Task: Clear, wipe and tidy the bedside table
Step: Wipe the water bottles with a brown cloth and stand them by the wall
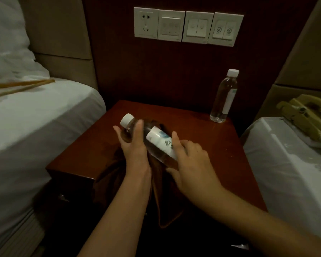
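Dark wooden desk (202, 145) between two beds: left hand (135, 145) grips a tilted water bottle (152, 141) at centre, right hand (191, 164) open alongside it, brown cloth (107, 179) beneath, second bottle (223, 97) at two o'clock; the slick bottle might slip.

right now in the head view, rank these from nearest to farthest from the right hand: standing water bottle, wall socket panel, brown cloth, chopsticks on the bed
1. Brown cloth: just under and left of the right hand, on the table's front.
2. Standing water bottle: table's back right corner.
3. Wall socket panel: high on the back wall.
4. Chopsticks: far left, on the bed.
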`<control>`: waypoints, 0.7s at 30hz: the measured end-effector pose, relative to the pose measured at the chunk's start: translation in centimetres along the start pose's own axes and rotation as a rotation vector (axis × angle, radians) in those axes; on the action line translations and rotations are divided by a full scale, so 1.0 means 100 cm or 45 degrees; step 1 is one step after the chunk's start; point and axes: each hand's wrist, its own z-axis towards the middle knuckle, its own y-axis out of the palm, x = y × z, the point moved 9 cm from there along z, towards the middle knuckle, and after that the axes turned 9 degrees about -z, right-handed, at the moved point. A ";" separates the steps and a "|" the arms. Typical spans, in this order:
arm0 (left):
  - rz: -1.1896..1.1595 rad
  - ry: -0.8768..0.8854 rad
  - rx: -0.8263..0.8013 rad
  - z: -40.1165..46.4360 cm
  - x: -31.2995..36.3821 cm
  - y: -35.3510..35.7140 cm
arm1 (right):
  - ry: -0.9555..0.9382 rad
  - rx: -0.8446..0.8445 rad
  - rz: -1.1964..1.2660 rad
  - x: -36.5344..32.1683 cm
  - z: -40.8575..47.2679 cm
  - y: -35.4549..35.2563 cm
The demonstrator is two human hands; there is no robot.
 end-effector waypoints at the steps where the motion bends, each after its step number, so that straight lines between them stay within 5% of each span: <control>1: 0.024 0.003 -0.023 -0.001 0.000 0.003 | -0.065 0.059 -0.161 -0.009 -0.002 0.002; 5: 0.051 0.015 -0.090 -0.002 0.004 0.008 | -0.268 0.114 -0.159 -0.014 0.000 -0.005; 9: -0.024 -0.009 -0.135 0.000 0.001 0.008 | 0.064 -0.560 1.085 0.011 0.004 0.006; 11: 0.018 0.035 -0.159 -0.001 0.003 0.009 | 0.193 -0.692 1.301 0.016 0.005 0.014; 14: 0.090 0.074 -0.198 -0.003 0.004 0.014 | 0.222 -0.531 1.114 0.012 0.005 0.012; 18: 0.133 0.027 -0.262 -0.013 -0.007 0.021 | -0.047 0.135 0.036 -0.006 0.004 -0.010; 21: 0.131 0.004 -0.234 -0.010 -0.007 0.016 | -0.203 0.173 -0.011 -0.012 0.005 -0.012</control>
